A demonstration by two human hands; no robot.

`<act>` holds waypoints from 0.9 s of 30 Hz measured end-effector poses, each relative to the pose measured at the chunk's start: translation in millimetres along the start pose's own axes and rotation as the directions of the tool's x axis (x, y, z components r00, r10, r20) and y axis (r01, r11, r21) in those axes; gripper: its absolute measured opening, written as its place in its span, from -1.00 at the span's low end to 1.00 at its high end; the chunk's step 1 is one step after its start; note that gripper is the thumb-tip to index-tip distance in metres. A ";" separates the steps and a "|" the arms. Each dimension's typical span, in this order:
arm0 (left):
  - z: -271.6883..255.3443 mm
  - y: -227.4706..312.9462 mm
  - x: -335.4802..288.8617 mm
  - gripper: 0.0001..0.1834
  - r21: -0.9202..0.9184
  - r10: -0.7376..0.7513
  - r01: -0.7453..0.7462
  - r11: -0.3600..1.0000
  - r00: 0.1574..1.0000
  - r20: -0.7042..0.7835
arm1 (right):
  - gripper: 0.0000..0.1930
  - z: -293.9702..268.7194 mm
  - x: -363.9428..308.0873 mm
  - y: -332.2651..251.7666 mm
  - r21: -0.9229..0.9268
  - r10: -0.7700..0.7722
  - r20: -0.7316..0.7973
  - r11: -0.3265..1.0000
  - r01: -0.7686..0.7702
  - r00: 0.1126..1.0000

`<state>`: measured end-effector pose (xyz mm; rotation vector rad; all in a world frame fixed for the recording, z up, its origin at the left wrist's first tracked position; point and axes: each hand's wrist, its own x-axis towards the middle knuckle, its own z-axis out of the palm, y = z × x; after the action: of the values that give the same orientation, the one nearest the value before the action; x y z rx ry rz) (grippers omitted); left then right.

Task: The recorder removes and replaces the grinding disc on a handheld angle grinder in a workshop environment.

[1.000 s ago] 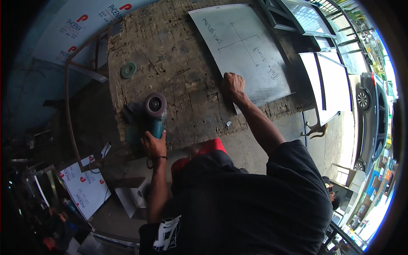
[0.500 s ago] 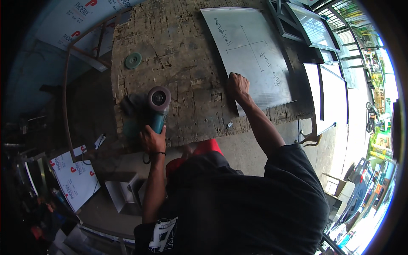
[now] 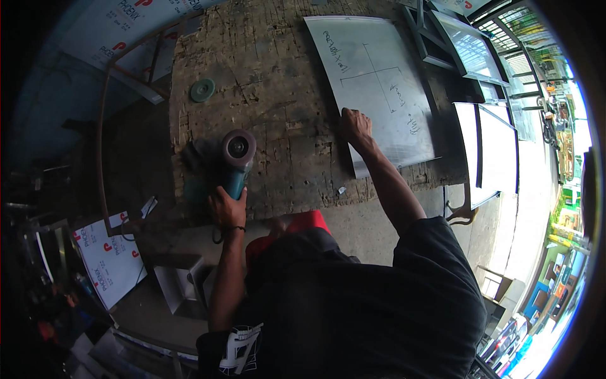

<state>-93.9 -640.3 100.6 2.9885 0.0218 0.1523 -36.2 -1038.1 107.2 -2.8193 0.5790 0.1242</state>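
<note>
Clearly, the left hand [image 3: 228, 207] was wrapped around the body of the angle grinder [image 3: 236, 178], which was above the near left part of the worn wooden table [image 3: 271, 76]. The right hand [image 3: 358, 126] had its fingers curled at the left edge of the metal sheet [image 3: 374, 57]; whether they pinched it, I could not tell. A green disc [image 3: 202, 90] lay beyond the grinder.

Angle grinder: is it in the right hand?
No, the left hand grips the angle grinder, while the right hand is at the metal sheet's edge.
</note>
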 end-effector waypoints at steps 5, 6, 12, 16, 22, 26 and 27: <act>1.2 -0.8 -0.1 -0.38 -0.009 -0.025 0.025 1.000 1.000 -0.007 | -0.71 -13.6 0.9 -7.4 0.052 0.037 -0.031 0.998 -0.035 0.999; 2.5 -1.8 -0.4 -0.38 -0.001 -0.007 0.007 1.000 0.999 -0.047 | -0.71 -19.1 1.6 -10.8 0.049 0.031 -0.028 0.998 -0.030 0.999; -1.4 0.3 1.7 -0.31 -0.002 -0.068 0.068 0.998 0.994 0.084 | -0.70 -21.0 10.9 -17.0 0.010 0.046 0.096 0.999 -0.047 0.994; -0.7 -1.7 1.1 -0.40 -0.039 -0.016 0.016 0.999 1.000 -0.013 | -0.71 -9.1 14.6 -13.0 -0.045 0.009 0.082 0.999 -0.006 0.997; 4.9 -3.6 -1.2 -0.34 0.003 -0.056 0.056 0.998 0.998 0.033 | -0.78 -15.5 21.5 -8.9 -0.057 -0.029 0.030 0.998 0.031 0.999; 6.3 -5.0 -2.9 -0.35 -0.018 -0.042 0.042 0.999 0.999 -0.027 | -0.85 -28.2 22.5 -11.4 0.009 -0.199 -0.086 0.980 0.201 0.976; 6.1 -5.8 -1.6 -0.36 -0.016 -0.027 0.026 1.000 0.999 -0.029 | -0.85 -26.8 19.8 -7.5 0.004 -0.205 -0.080 0.979 0.206 0.976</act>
<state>-94.9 -635.4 93.6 2.9689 0.0630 0.1918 -14.2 -1046.0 132.1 -2.8612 0.2999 -0.0312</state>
